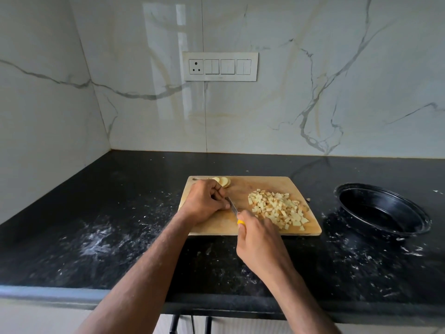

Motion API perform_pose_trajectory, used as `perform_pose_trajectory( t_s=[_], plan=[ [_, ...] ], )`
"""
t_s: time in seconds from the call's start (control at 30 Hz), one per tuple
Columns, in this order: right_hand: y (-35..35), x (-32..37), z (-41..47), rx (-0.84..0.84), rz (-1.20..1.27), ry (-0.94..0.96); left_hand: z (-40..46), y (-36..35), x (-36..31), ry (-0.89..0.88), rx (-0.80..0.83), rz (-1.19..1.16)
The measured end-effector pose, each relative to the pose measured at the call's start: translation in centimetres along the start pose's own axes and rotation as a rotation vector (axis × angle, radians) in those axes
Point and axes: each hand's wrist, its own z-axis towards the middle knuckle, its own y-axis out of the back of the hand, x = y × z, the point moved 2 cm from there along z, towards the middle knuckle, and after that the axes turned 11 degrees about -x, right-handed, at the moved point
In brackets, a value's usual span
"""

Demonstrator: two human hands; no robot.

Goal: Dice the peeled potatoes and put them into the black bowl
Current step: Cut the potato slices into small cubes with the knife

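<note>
A wooden cutting board (pixel 262 183) lies on the black counter. A heap of diced potato (pixel 277 207) covers its right half. Potato slices (pixel 222 181) sit at the board's far left corner. My left hand (pixel 204 201) is curled over a piece of potato on the board's left side; the piece itself is mostly hidden under the fingers. My right hand (pixel 255 239) grips a yellow-handled knife (pixel 233 207), whose blade points toward my left fingers. The black bowl (pixel 382 210) stands right of the board, tilted toward me, with nothing visible inside.
The black granite counter (pixel 120 225) is smeared with white residue on the left and around the bowl. A marble wall with a switch panel (pixel 220 66) rises behind. The counter's front edge runs below my forearms. A small potato scrap (pixel 308 200) lies off the board's right edge.
</note>
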Motion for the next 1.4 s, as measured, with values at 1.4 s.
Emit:
perform_pose_trajectory(
  t_s=[1.4],
  plan=[
    [2.4,-2.0,-1.7,-0.102,-0.020,-0.080,2.8,-1.0,-4.6,-0.391,0.486,0.549]
  ],
)
